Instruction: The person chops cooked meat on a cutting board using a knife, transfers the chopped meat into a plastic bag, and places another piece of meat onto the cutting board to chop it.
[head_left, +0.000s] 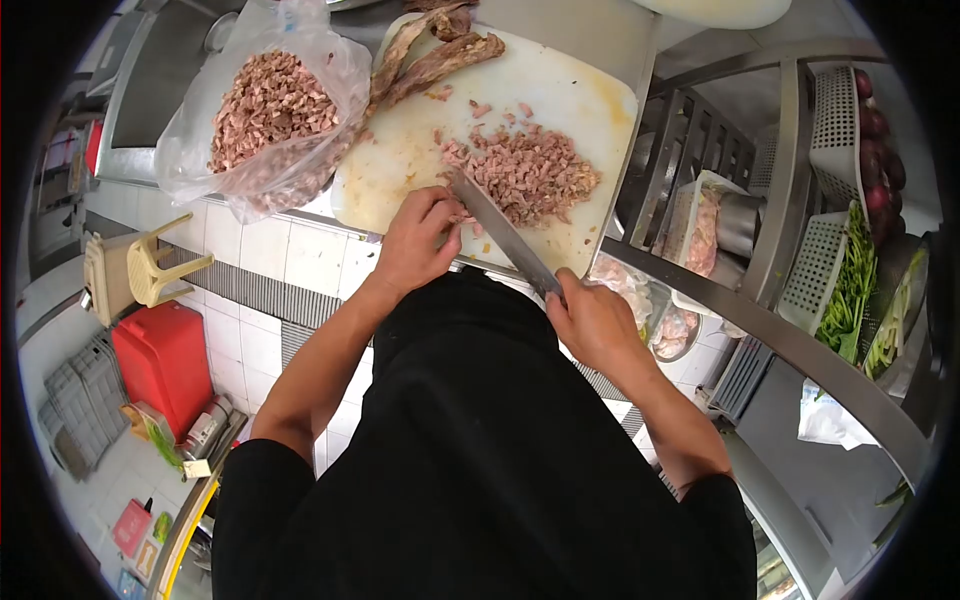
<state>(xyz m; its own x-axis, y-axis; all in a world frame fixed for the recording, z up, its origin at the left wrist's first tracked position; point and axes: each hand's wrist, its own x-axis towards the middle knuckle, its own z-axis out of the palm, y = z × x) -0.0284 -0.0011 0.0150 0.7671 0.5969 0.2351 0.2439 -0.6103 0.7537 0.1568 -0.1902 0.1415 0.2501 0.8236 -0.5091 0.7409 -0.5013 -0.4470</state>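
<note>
My right hand [595, 322] is closed round the handle of a large knife [510, 238], whose blade reaches up and left over the white cutting board [365, 200]. Near the blade's far end, at the board's front edge, my left hand [420, 238] has its fingers bent together by small bits of meat; what they hold is too small to name. Right of the blade lies a pile of diced meat [530, 170]. Long brown meat strips [440, 70] rest at the board's back left. A clear plastic bag [180, 150] full of diced meat [270, 110] stands to the left.
Right of the board is a metal rack [790, 180] with a tray of meat [703, 230], perforated baskets [835, 125], red onions [873, 150] and green vegetables [845, 290]. On the floor side at left are a beige stool [150, 270] and a red container [160, 365].
</note>
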